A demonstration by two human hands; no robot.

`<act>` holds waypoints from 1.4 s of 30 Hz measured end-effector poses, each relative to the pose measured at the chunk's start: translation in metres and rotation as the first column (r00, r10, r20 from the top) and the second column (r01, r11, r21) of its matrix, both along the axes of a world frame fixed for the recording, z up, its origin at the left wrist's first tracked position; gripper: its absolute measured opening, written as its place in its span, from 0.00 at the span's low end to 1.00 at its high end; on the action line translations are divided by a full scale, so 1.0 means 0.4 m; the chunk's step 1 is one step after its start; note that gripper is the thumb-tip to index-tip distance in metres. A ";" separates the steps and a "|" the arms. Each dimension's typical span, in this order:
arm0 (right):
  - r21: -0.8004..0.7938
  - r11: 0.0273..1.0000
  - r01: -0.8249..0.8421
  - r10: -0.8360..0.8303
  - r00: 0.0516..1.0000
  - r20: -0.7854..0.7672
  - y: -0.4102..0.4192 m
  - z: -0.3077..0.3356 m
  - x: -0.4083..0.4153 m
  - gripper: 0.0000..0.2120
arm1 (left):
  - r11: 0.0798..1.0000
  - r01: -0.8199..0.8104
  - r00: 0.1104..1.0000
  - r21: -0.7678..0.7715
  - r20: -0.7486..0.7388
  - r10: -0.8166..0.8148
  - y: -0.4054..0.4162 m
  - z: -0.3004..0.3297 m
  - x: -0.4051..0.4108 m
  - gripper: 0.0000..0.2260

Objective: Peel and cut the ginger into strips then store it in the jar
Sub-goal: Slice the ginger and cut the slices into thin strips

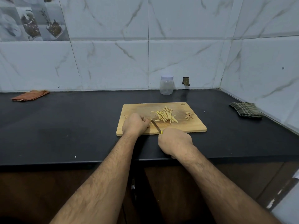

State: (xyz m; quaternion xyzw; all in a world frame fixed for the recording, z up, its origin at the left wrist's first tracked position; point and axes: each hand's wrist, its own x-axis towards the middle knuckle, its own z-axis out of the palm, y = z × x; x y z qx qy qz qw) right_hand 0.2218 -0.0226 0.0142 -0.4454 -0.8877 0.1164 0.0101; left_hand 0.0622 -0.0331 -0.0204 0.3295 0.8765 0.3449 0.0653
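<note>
Head view is showing a rectangular wooden cutting board (191, 125) lying on the black stone surface (64, 126). The left hand (135, 124) is curling its fingers down over a small piece of ginger at the board's near left; the piece itself is mostly hidden. The right hand (175, 141) is gripping the yellow-handled knife (156, 126), its blade angling toward the left hand. A pile of pale yellow ginger strips (166, 115) is lying mid-board, with brown peel scraps (189, 116) to its right. The clear plastic jar with a white lid (166, 85) is standing closed at the far wall.
</note>
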 end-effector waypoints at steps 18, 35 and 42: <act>-0.308 0.944 0.117 -0.154 0.983 -0.098 0.104 0.006 -0.031 0.13 | 0.926 -0.136 0.990 0.353 0.015 0.140 -0.046 -0.011 0.039 0.06; -0.005 0.999 0.038 -0.038 0.975 -0.217 0.089 -0.009 -0.066 0.13 | 0.976 -0.147 0.978 0.158 -0.125 0.168 -0.047 0.005 -0.025 0.11; 0.066 0.998 -0.014 0.038 0.925 -0.377 0.103 -0.060 -0.079 0.16 | 0.999 -0.035 0.993 -0.004 -0.111 0.034 -0.024 0.020 -0.069 0.15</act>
